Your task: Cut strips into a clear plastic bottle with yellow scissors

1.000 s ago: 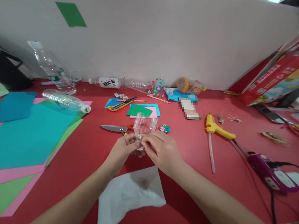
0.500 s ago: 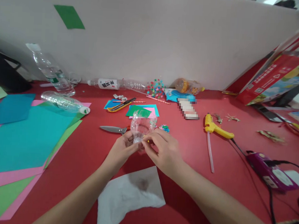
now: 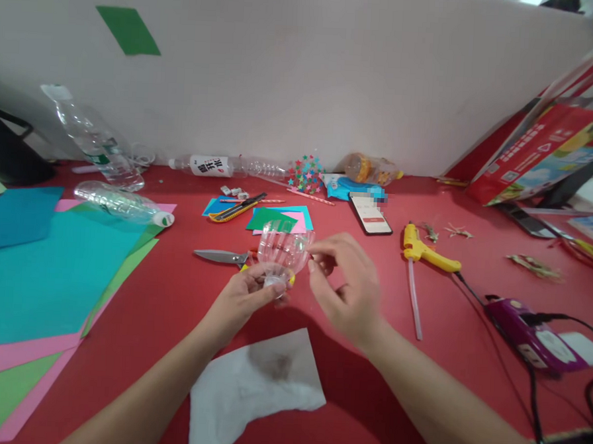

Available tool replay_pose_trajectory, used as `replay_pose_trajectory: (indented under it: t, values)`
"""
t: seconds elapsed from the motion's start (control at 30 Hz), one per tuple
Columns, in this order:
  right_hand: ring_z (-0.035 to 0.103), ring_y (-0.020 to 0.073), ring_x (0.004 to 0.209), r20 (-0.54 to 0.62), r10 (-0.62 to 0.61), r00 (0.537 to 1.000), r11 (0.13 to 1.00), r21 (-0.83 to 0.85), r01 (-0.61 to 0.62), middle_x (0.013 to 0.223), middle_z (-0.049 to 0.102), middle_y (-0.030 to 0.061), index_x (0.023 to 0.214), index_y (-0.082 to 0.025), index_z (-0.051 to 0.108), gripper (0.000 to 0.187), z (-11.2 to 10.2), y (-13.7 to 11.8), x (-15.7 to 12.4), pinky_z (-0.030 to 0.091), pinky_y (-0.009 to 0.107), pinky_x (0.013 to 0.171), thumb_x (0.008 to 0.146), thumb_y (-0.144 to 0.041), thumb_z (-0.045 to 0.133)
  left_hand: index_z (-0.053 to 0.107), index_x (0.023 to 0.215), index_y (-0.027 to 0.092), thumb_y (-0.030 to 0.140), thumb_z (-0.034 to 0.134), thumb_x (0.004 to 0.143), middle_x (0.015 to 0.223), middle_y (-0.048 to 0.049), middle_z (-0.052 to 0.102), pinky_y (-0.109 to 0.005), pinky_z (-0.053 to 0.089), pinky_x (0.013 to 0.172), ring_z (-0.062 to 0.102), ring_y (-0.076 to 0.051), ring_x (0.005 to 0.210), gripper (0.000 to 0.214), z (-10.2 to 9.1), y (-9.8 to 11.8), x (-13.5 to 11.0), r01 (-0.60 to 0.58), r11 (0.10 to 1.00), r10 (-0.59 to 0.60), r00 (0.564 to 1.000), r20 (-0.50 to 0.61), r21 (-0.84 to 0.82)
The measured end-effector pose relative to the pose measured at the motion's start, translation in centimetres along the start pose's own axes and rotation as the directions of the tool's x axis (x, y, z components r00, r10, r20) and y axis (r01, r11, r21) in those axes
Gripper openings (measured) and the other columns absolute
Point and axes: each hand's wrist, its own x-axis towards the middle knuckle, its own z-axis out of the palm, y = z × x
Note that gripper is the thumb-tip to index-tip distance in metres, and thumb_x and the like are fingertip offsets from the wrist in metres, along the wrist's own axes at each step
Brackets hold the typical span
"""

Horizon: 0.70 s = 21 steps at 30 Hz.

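Note:
The cut-off top of a clear plastic bottle (image 3: 281, 245), its wall slit into strips that flare outward, is held above the red table with the capped neck toward me. My left hand (image 3: 253, 291) is closed round the white-capped neck. At the right edge of the flared plastic, thumb and fingers of my right hand (image 3: 348, 281) pinch a strip; the fingertips partly hide it. Behind the plastic lie scissors (image 3: 220, 256), blades pointing left, handles mostly covered. A white tissue (image 3: 252, 395) is spread on the table below my hands.
Coloured paper sheets (image 3: 29, 287) cover the left side. A yellow glue gun (image 3: 431, 255), wired toward a purple power strip (image 3: 534, 337), lies right. Farther back are a box cutter (image 3: 237, 209), a phone (image 3: 370, 214), star confetti (image 3: 306, 174) and a lying bottle (image 3: 212, 166).
My right hand has moved from the bottle neck up and right to the flared edge. My left hand keeps its hold on the neck. The view has shifted slightly.

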Motion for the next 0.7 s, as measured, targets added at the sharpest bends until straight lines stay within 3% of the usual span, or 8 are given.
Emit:
replay_pose_trajectory:
  t: [0.13,0.27,0.47,0.7]
  values:
    - [0.055,0.0265,0.101,-0.012,0.001,1.0,0.994,-0.107,-0.003,0.104,0.059,0.0088,0.101,-0.022,0.066,0.019,-0.8,0.0,1.2,0.044,0.045,0.089,0.088,-0.016,0.053,0.065,0.104,0.019,0.032,0.071,0.076,0.075,-0.0025,0.072,-0.031,0.051,0.074,0.065,-0.016,0.068,0.032,0.0,-0.3,-0.1,0.021,1.0,-0.02,0.999,0.035,-0.01]
    - [0.05,0.0277,0.114,0.05,0.039,0.998,0.997,-0.072,-0.035,0.111,0.059,0.0089,0.095,-0.023,0.068,0.016,-0.8,0.0,1.5,0.037,0.046,0.098,0.086,-0.015,0.057,0.066,0.103,0.019,0.031,0.071,0.077,0.076,-0.0026,0.073,-0.031,0.051,0.073,0.066,-0.015,0.068,0.03,0.0,-0.5,-0.1,0.024,1.0,-0.023,0.998,0.064,-0.012]
    - [0.053,0.0256,0.112,0.048,0.149,0.988,0.985,0.078,-0.152,0.109,0.06,0.006,0.082,-0.024,0.062,0.01,-0.6,0.1,1.3,0.04,0.044,0.097,0.083,-0.014,0.06,0.066,0.102,0.018,0.03,0.071,0.077,0.081,-0.0039,0.073,-0.03,0.052,0.071,0.066,-0.016,0.069,0.028,0.0,-0.6,0.1,0.027,0.999,-0.025,0.997,0.068,-0.022]
    - [0.056,0.0241,0.107,0.048,0.197,0.979,0.969,0.144,-0.202,0.106,0.06,0.0052,0.075,-0.024,0.057,0.015,-0.6,0.0,1.5,0.041,0.042,0.093,0.08,-0.01,0.058,0.066,0.103,0.019,0.032,0.071,0.077,0.082,-0.0037,0.072,-0.03,0.052,0.069,0.066,-0.016,0.069,0.029,0.1,-0.5,0.0,0.036,0.999,-0.034,0.997,0.072,-0.028]
